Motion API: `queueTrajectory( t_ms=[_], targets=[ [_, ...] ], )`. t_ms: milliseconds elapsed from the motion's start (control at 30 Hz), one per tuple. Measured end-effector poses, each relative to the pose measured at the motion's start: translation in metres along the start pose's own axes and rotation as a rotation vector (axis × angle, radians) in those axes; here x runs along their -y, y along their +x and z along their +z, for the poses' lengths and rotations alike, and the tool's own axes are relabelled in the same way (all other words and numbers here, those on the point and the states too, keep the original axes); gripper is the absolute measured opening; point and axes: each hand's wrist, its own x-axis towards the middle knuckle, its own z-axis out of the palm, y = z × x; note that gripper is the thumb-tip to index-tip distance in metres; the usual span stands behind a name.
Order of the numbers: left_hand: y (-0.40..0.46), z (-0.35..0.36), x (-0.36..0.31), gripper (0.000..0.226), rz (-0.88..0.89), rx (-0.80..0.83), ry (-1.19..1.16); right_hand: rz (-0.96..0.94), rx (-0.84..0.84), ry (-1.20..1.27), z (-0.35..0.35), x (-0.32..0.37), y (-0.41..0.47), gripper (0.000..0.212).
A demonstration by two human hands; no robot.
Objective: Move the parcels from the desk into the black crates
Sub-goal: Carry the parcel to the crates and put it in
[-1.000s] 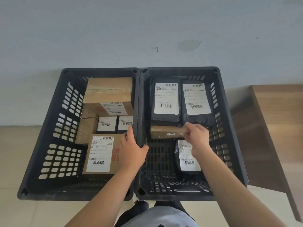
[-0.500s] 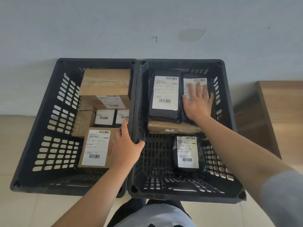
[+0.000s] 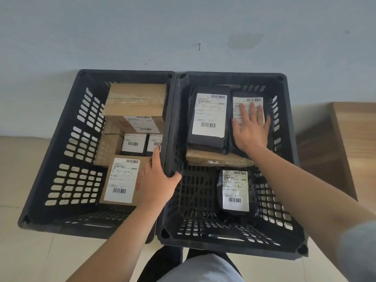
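Parcel [image 3: 249, 123] (black, glossy), right hand [image 3: 250, 132] flat

Pale blue wall [image 3: 183, 27]; beige floor tiles [image 3: 20, 251]; wooden desk [image 3: 354, 139].

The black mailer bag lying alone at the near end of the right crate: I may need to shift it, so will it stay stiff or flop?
The mailer bag would probably flop: its plastic edges look crinkled. The glossy film may be slippery, and it looks light for its size.
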Motion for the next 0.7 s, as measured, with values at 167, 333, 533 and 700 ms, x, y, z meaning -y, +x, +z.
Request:
queueTrajectory(
  t_ms=[167,333,533,700],
  targets=[
    [0.001,-0.001,0.004,0.106,-0.002,0.031,-0.072,-0.011,0.024,0.089,-0.01,0.001,-0.004,0.063],
    [-0.015,-0.02,0.002,0.102,0.116,0.02,-0.186,0.094,-0.088,0.518,-0.031,0.014,-0.069,0.059],
    [-0.09,-0.048,0.007,0.085,0.181,0.029,-0.517,0.262,-0.113,1.009,-0.039,0.045,-0.213,0.049],
    [-0.144,-0.057,0.036,0.077,0.246,0.204,-0.66,0.326,-0.138,1.152,-0.043,0.081,-0.314,0.034]
  ],
)
